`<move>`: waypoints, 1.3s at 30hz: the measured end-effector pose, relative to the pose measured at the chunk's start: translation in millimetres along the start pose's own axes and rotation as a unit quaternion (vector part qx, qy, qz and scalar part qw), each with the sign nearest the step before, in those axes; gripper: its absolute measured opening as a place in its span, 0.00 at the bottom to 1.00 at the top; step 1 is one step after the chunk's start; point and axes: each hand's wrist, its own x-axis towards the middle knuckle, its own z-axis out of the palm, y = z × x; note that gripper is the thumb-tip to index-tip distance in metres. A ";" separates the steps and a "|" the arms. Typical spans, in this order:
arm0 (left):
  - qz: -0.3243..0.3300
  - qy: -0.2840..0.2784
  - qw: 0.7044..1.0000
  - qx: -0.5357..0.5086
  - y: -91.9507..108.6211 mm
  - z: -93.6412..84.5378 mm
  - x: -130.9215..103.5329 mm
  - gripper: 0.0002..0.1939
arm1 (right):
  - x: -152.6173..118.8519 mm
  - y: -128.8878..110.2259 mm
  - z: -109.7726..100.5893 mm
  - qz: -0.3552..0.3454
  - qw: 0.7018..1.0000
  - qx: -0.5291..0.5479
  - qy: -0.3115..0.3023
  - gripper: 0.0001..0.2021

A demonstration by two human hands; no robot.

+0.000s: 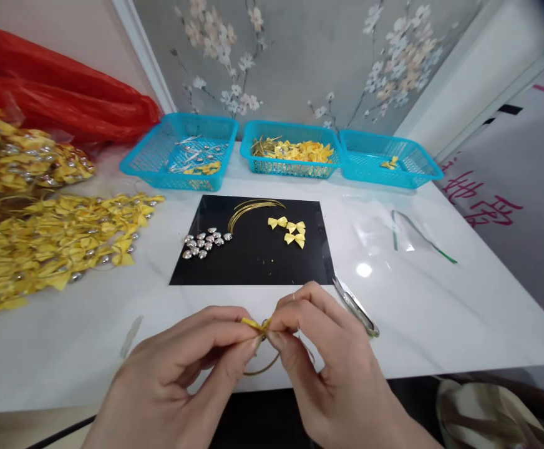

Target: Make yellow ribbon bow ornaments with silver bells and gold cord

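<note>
My left hand (197,368) and my right hand (325,355) meet above the table's front edge, both pinching a small yellow ribbon bow (253,324). A bit of a silver bead shows behind the bow between my fingertips, mostly hidden. Below them hangs a loop of gold cord (262,372). Just beyond lies a black mat (248,262) bearing a cluster of silver heart-like beads (203,244), several gold cords (246,212) and three yellow bows (295,239).
Thread snips (356,307) lie beside the mat. Along the wall stand three blue baskets (134,163) with ribbon, cord and bow pieces. Finished-looking yellow bow strings (57,240) pile up at left, near red plastic (61,87). A clear bag with a green strip (422,234) rests at right.
</note>
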 end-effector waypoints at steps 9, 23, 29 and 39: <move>-0.080 0.024 0.995 -0.046 -2.4 4.1 1.5 0.03 | -1.1 0.5 0.4 0.008 1.000 -0.003 -0.008 0.10; -0.163 0.002 0.969 -0.186 1.5 0.9 16.2 0.11 | 1.7 2.3 -0.3 0.026 0.999 -0.016 -0.029 0.08; -0.162 -0.058 0.963 -0.208 -3.9 -3.2 21.6 0.07 | 4.7 5.1 -19.8 0.042 0.999 -0.008 -0.012 0.12; -0.162 -0.062 0.974 -0.146 2.0 2.6 29.6 0.04 | 28.2 -8.9 -14.8 0.034 0.982 0.176 0.066 0.22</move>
